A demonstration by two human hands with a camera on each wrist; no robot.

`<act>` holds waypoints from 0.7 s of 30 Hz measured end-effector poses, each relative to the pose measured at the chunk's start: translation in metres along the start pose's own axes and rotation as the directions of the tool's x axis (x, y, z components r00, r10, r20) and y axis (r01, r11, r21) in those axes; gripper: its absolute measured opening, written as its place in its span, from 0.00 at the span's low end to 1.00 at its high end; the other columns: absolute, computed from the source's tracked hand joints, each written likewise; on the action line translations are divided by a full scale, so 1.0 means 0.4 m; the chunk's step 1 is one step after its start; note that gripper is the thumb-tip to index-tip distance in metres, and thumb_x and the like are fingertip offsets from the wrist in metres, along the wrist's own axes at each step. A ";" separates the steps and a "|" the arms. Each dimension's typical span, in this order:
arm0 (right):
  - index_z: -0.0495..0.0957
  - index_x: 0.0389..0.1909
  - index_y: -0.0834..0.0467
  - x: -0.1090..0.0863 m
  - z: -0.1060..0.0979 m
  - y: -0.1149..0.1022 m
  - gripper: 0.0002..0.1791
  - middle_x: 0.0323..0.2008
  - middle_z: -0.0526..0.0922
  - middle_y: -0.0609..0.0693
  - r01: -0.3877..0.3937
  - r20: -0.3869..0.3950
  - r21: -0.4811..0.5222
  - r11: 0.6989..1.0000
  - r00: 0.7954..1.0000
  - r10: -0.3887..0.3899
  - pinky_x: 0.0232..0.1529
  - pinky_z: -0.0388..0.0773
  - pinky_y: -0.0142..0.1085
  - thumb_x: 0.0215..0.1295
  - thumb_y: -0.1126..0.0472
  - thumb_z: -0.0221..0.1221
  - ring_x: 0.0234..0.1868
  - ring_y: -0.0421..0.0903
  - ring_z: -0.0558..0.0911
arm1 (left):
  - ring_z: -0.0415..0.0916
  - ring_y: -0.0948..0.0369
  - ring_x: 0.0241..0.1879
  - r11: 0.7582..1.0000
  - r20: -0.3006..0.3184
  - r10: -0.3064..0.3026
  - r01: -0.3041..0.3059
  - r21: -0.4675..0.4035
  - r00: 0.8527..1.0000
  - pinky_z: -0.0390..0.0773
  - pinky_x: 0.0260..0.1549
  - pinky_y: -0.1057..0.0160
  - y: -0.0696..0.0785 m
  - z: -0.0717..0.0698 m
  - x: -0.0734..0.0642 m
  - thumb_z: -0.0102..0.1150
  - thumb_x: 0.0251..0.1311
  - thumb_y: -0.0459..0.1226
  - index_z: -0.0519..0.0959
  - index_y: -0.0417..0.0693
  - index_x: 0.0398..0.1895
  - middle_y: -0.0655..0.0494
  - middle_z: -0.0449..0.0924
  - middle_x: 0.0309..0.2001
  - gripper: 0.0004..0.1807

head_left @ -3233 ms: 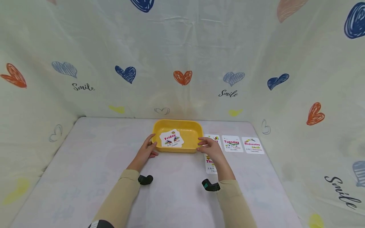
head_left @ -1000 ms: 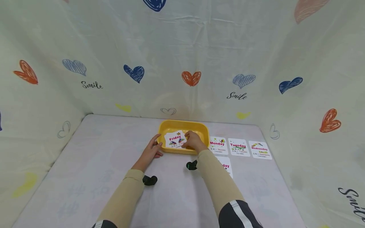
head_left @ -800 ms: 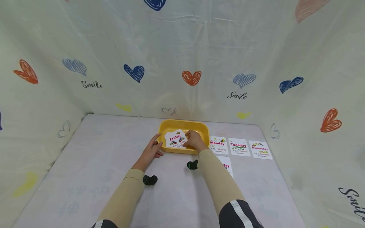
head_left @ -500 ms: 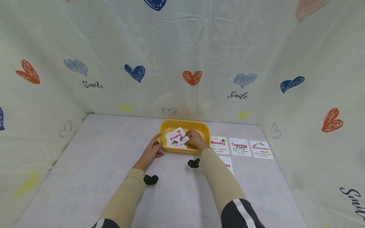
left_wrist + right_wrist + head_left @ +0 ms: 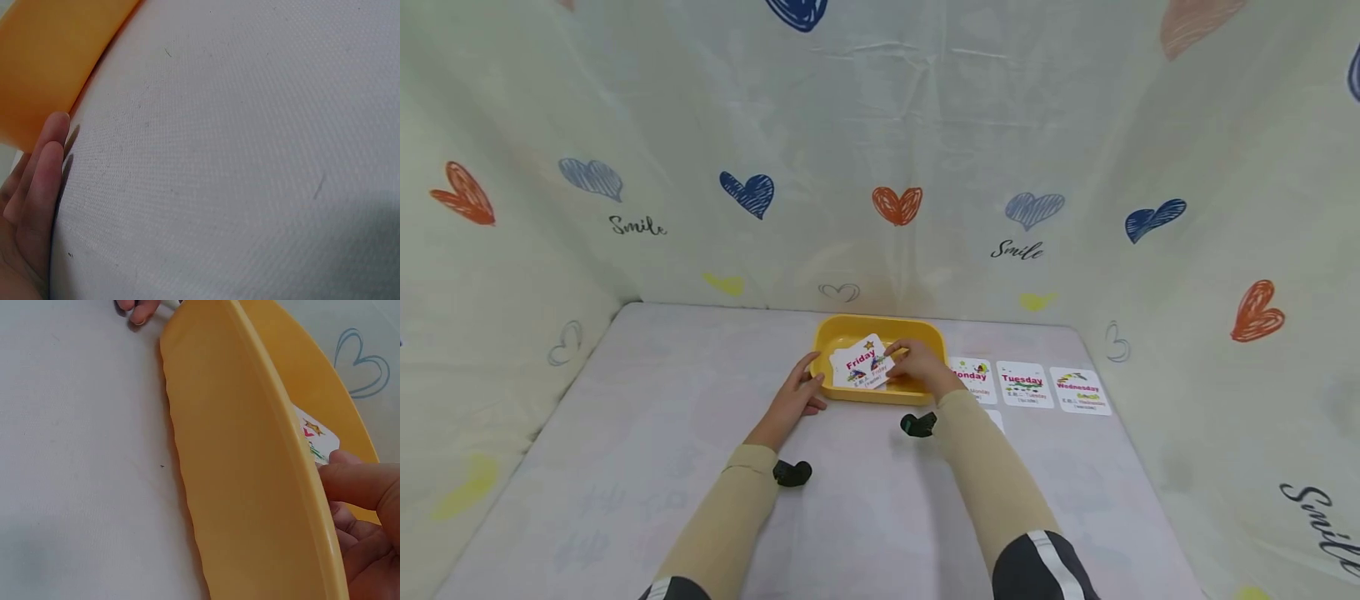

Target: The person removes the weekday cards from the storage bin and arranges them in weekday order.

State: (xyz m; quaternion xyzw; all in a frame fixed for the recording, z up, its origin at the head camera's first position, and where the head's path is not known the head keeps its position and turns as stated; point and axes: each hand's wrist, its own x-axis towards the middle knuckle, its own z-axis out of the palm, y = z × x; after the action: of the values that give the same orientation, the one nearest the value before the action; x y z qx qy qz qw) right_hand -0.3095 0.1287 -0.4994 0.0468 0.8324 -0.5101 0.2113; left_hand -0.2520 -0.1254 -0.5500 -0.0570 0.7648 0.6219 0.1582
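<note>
A yellow tray (image 5: pixel 842 396) stands near the table's back edge. In it lies a small stack of white cards, with the Friday card (image 5: pixel 857 360) on top, turned askew over those beneath. My right hand (image 5: pixel 922 368) reaches over the tray's right part and pinches the Friday card's right corner between thumb and finger. The right wrist view shows these fingers behind the tray wall (image 5: pixel 231 456), beside a starred card corner (image 5: pixel 319 430). My left hand (image 5: pixel 790 406) rests on the tray's left end, its fairly straight fingers (image 5: pixel 44 187) touching the outer wall.
Right of the tray, the Monday card (image 5: pixel 976 387), Tuesday card (image 5: pixel 1025 385) and Wednesday card (image 5: pixel 1081 392) lie in a row. Another card (image 5: pixel 996 419) below Monday is mostly hidden by the right sleeve. A heart-printed curtain (image 5: pixel 820 250) closes off the table's back and sides.
My right hand has gone from the tray's right rim to the card stack. The Friday card has turned and slid slightly against the cards under it. My left hand stays at the tray's left end.
</note>
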 end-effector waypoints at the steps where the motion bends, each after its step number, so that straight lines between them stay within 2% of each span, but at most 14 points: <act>1: 0.79 0.47 0.58 -0.003 -0.002 -0.002 0.16 0.28 0.72 0.52 0.004 -0.002 0.014 1.000 1.000 -0.004 0.33 0.75 0.30 0.57 0.70 0.67 0.26 0.46 0.76 | 0.81 0.55 0.37 1.000 0.000 -0.002 0.002 -0.002 1.000 0.79 0.40 0.60 -0.001 0.000 0.000 0.50 0.70 0.53 0.54 0.78 0.73 0.46 0.59 0.65 0.30; 5: 0.79 0.47 0.61 -0.020 -0.014 -0.011 0.15 0.28 0.72 0.52 0.011 0.001 0.087 0.996 1.000 -0.011 0.37 0.79 0.31 0.59 0.72 0.65 0.28 0.47 0.79 | 0.80 0.55 0.37 1.000 0.004 0.003 -0.003 -0.009 1.000 0.79 0.39 0.60 -0.002 0.001 -0.002 0.49 0.71 0.52 0.54 0.76 0.74 0.45 0.58 0.65 0.31; 10: 0.79 0.46 0.63 -0.045 -0.030 -0.020 0.13 0.30 0.75 0.54 0.027 -0.006 0.127 0.991 1.000 -0.026 0.44 0.81 0.39 0.60 0.74 0.63 0.31 0.47 0.82 | 0.80 0.55 0.38 1.000 0.006 -0.001 0.001 -0.009 1.000 0.79 0.40 0.61 -0.003 0.000 -0.002 0.49 0.71 0.53 0.54 0.76 0.74 0.46 0.58 0.65 0.30; 16: 0.81 0.45 0.65 -0.070 -0.051 -0.014 0.14 0.30 0.75 0.54 0.063 -0.037 0.156 0.986 0.998 -0.058 0.42 0.81 0.36 0.58 0.74 0.65 0.30 0.46 0.81 | 0.80 0.54 0.38 1.000 0.011 0.004 -0.004 -0.011 1.000 0.79 0.41 0.61 -0.001 -0.002 -0.005 0.49 0.71 0.52 0.54 0.76 0.73 0.46 0.59 0.64 0.30; 21: 0.83 0.45 0.63 -0.094 -0.078 0.007 0.13 0.32 0.74 0.55 0.095 -0.114 0.195 0.976 0.991 -0.074 0.42 0.81 0.36 0.58 0.73 0.65 0.35 0.47 0.84 | 0.80 0.55 0.38 1.000 0.016 0.004 -0.003 -0.007 1.000 0.79 0.41 0.61 0.004 -0.002 -0.005 0.49 0.71 0.53 0.54 0.77 0.74 0.46 0.58 0.65 0.30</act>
State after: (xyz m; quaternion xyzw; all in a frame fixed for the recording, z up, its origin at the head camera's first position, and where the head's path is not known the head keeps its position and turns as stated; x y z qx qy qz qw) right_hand -0.2842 0.1622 -0.4744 0.0591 0.7881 -0.5966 0.1393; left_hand -0.2504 -0.1259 -0.5478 -0.0513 0.7615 0.6252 0.1629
